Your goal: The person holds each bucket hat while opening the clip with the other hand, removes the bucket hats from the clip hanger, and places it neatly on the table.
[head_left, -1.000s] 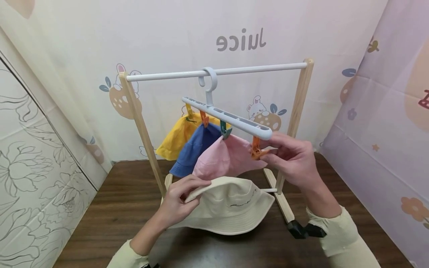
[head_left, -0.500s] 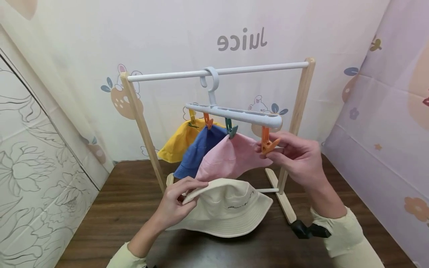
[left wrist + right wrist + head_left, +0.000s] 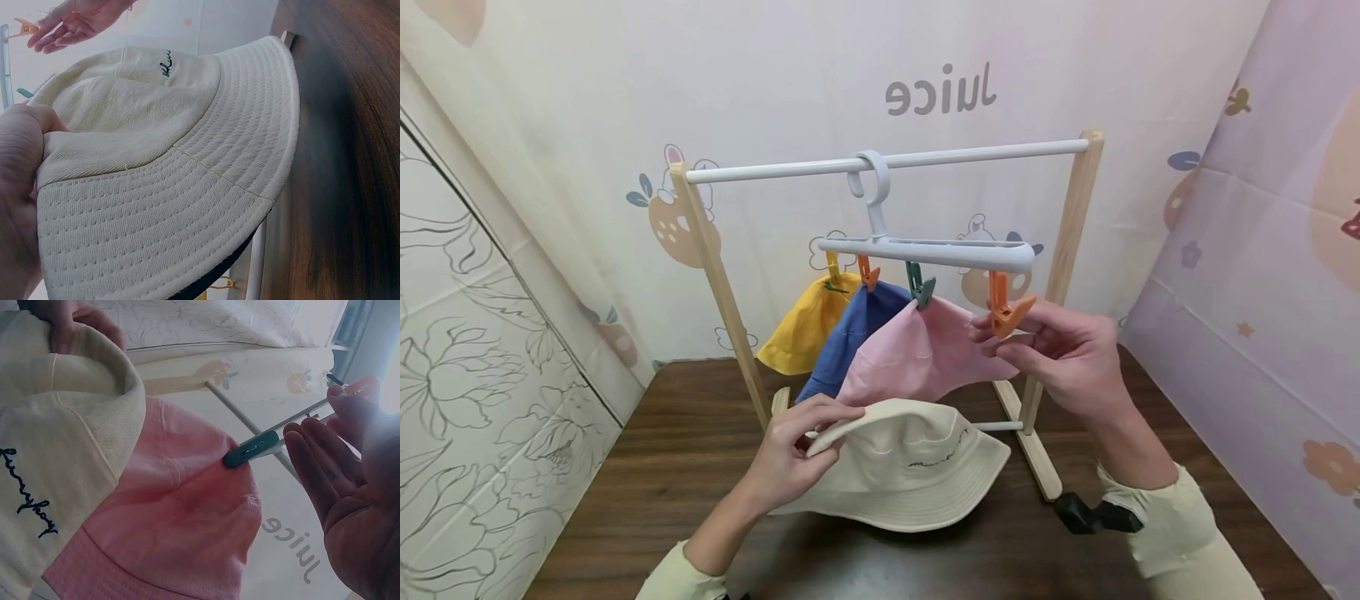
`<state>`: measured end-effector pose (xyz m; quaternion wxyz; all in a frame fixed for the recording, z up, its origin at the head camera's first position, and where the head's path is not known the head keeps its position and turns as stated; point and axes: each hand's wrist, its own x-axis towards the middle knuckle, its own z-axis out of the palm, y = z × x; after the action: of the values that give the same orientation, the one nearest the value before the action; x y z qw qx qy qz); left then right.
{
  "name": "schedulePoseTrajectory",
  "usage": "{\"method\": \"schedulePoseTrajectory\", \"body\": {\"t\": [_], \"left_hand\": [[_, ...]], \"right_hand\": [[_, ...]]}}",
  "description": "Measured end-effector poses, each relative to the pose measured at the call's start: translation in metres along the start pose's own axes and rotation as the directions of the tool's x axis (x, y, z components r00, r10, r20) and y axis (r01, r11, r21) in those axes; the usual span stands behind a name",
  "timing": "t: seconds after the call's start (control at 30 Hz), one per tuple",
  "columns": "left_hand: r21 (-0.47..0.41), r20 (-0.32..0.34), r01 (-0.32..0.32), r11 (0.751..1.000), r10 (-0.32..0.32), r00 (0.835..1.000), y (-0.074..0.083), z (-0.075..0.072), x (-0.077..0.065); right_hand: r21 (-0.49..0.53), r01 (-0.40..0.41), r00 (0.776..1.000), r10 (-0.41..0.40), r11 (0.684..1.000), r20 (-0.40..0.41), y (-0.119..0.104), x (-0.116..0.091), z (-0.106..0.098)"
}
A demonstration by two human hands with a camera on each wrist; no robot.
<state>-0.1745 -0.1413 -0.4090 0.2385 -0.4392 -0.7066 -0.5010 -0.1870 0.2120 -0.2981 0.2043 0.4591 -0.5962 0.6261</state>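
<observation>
My left hand [image 3: 802, 446] pinches the brim edge of a cream bucket hat [image 3: 917, 475], fingers on top and thumb below. Dark stitched lettering shows on the hat's crown. My right hand [image 3: 1067, 350] is at an orange clip [image 3: 1009, 312] on the near end of a pale grey clip hanger [image 3: 955, 252]. Its fingers reach behind the clip, loosely bent, not closed around it; any slight touch is unclear. A green clip [image 3: 921, 287] holds a pink bucket hat [image 3: 181, 487] by its crown. Behind it hang a blue hat [image 3: 857, 342] and a yellow hat [image 3: 808, 325].
The hanger hooks over the white rail [image 3: 985, 155] of a wooden-legged rack [image 3: 1075, 225] standing on a dark wood table [image 3: 647, 500]. Another orange clip [image 3: 868, 273] and a yellow clip [image 3: 832, 265] hold the rear hats. Printed curtains [image 3: 775, 75] surround the table.
The hanger's near end has swung right and risen, and the hanging hats shifted with it. My right hand moved slightly right and its hold on the orange clip loosened. The left hand barely moved.
</observation>
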Motion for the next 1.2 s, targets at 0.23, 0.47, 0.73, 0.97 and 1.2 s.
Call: {"method": "schedulePoseTrajectory", "body": {"t": [0.23,0.47,0.73,0.97,1.2], "left_hand": [[-0.001,0.001,0.004,1.000,-0.004,1.000,0.002,-0.002,-0.001],[-0.012,0.012,0.026,1.000,-0.026,1.000,0.002,-0.006,-0.003],[-0.016,0.008,0.010,1.000,-0.010,1.000,0.002,-0.010,-0.005],[-0.032,0.009,0.000,0.999,0.000,1.000,0.003,-0.014,-0.005],[-0.031,0.013,0.007,0.999,-0.007,1.000,0.003,-0.020,-0.004]], "right_hand": [[-0.003,-0.026,0.998,0.026,1.000,0.050,0.006,-0.004,0.000],[-0.027,-0.086,0.993,0.088,0.996,0.085,0.011,-0.009,0.001],[-0.118,-0.211,0.969,0.223,0.970,0.103,0.016,-0.019,0.002],[-0.111,-0.217,0.967,0.229,0.970,0.108,0.021,-0.022,0.004],[-0.118,-0.222,0.967,0.234,0.968,0.104,0.025,-0.024,0.000]]}}
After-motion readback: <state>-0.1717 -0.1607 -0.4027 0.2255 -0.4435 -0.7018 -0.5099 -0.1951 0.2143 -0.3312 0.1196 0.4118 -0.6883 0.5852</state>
